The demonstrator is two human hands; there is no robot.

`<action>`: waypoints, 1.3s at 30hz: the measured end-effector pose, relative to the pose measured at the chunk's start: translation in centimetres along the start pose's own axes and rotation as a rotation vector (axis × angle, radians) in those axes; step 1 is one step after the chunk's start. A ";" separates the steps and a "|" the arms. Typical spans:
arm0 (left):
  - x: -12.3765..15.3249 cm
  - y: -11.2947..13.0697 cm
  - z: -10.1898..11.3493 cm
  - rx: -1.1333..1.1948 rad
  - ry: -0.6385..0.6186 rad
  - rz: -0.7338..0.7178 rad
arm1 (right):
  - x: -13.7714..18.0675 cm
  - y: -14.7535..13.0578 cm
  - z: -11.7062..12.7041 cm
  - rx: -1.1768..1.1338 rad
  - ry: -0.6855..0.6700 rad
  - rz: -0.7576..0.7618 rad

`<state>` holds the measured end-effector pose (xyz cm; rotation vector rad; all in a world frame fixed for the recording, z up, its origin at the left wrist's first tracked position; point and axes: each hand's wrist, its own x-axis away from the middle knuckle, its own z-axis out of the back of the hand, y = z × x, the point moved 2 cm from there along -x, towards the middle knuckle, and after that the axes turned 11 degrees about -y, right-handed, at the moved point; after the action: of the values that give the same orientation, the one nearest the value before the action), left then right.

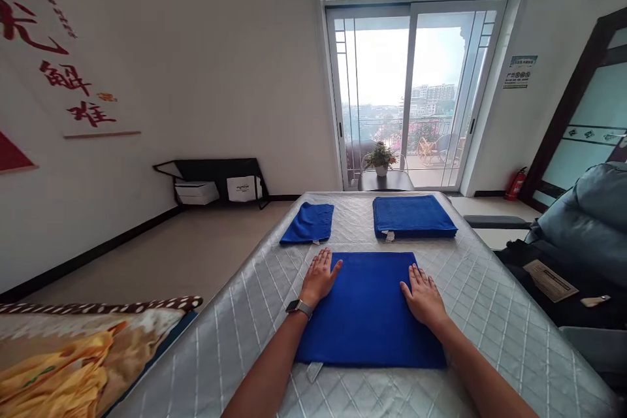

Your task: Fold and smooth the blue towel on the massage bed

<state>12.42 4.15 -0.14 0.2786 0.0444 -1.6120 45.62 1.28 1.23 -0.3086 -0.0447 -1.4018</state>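
Note:
A blue cloth (369, 313) lies flat in a neat rectangle on the quilted silver table cover (235, 339), a white tag at its near edge. My left hand (321, 274) rests open on its left edge, fingers stretched forward; a watch is on that wrist. On the right edge lies my right hand (422, 292), palm down and open. Beyond them sit a stack of folded blue cloths (414, 215) at the far right and a smaller, rumpled blue cloth (308, 222) at the far left.
A potted plant (381, 158) stands on a chair past the table's far edge, before the sliding glass door. At right is a grey armchair (588, 209) with dark items on it. A yellow plastic bag (63, 372) lies on bedding at the lower left.

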 end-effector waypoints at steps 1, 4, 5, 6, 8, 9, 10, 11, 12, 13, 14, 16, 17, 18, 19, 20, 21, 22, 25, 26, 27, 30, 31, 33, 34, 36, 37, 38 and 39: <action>0.2 0.2 0.3 -0.024 0.032 -0.017 | 0.1 0.0 0.0 -0.010 0.004 0.001; 0.5 1.0 1.2 -0.094 0.102 -0.099 | 0.3 -0.1 0.0 -0.031 0.011 -0.005; 0.6 1.3 1.5 -0.110 0.106 -0.124 | 0.3 -0.2 0.0 -0.034 0.011 -0.007; 0.6 1.8 1.8 -0.118 0.102 -0.136 | 0.3 -0.2 0.0 -0.035 0.010 -0.008; 0.7 3.4 2.0 -0.106 0.068 -0.125 | 0.2 -0.2 0.0 -0.036 0.007 -0.006; 0.8 4.5 2.0 -0.088 0.041 -0.116 | 0.2 -0.3 0.0 -0.037 0.006 -0.004; 1.0 6.0 1.8 -0.063 0.009 -0.114 | 0.2 -0.3 0.0 -0.036 0.007 -0.002; 1.2 7.8 1.5 -0.036 -0.024 -0.130 | 0.2 -0.2 0.0 -0.035 0.008 -0.002; 1.6 9.8 1.1 -0.010 -0.058 -0.176 | 0.2 -0.2 0.0 -0.031 0.011 -0.002; 1.9 12.1 0.7 0.011 -0.084 -0.243 | 0.2 -0.2 0.0 -0.025 0.014 -0.001; 2.4 14.3 0.2 0.029 -0.101 -0.318 | 0.3 -0.1 -0.1 -0.016 0.016 0.000; 3.2 18.4 -0.7 0.064 -0.124 -0.456 | 0.4 0.1 -0.2 0.013 0.014 0.014; 3.4 20.0 -1.1 0.082 -0.135 -0.496 | 0.4 0.1 -0.3 0.032 0.011 0.023; 3.6 21.2 -1.3 0.097 -0.148 -0.516 | 0.4 0.2 -0.4 0.051 0.009 0.031; 3.6 21.8 -1.5 0.107 -0.163 -0.519 | 0.4 0.3 -0.4 0.066 0.008 0.036; 3.6 22.0 -1.6 0.113 -0.178 -0.504 | 0.4 0.3 -0.5 0.074 0.008 0.038; 3.4 21.7 -1.6 0.113 -0.192 -0.479 | 0.3 0.3 -0.5 0.073 0.011 0.036; 3.3 21.0 -1.6 0.107 -0.203 -0.447 | 0.2 0.3 -0.5 0.064 0.015 0.031; 2.9 17.0 -1.0 0.062 -0.213 -0.338 | -0.1 0.2 -0.5 0.027 0.026 0.015; 2.8 15.3 -0.8 0.043 -0.215 -0.302 | -0.2 0.1 -0.4 0.021 0.028 0.012; 2.9 13.6 -0.6 0.025 -0.220 -0.265 | -0.3 0.1 -0.4 0.018 0.028 0.012; 3.4 8.5 -0.1 -0.021 -0.244 -0.158 | -0.4 0.2 -0.6 0.017 0.028 0.010; 3.7 6.9 0.0 -0.033 -0.245 -0.129 | -0.5 0.2 -0.6 0.017 0.029 0.009; 4.2 4.2 0.2 -0.050 -0.232 -0.083 | -0.6 0.3 -0.8 0.018 0.031 0.012; 4.5 3.2 0.3 -0.054 -0.224 -0.066 | -0.6 0.4 -0.8 0.017 0.033 0.016; 5.0 1.6 0.3 -0.050 -0.213 -0.034 | -0.7 0.4 -1.0 0.019 0.038 0.020; 5.1 1.1 0.2 -0.046 -0.208 -0.019 | -0.8 0.5 -1.0 0.023 0.041 0.018; 5.2 0.7 0.1 -0.041 -0.202 -0.007 | -0.8 0.5 -1.1 0.029 0.044 0.014; 5.3 0.5 0.1 -0.035 -0.194 0.001 | -0.9 0.6 -1.2 0.034 0.045 0.010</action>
<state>12.73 -1.09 -1.09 0.0939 -0.0764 -1.6294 45.84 1.94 -0.19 -0.2486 -0.0298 -1.3958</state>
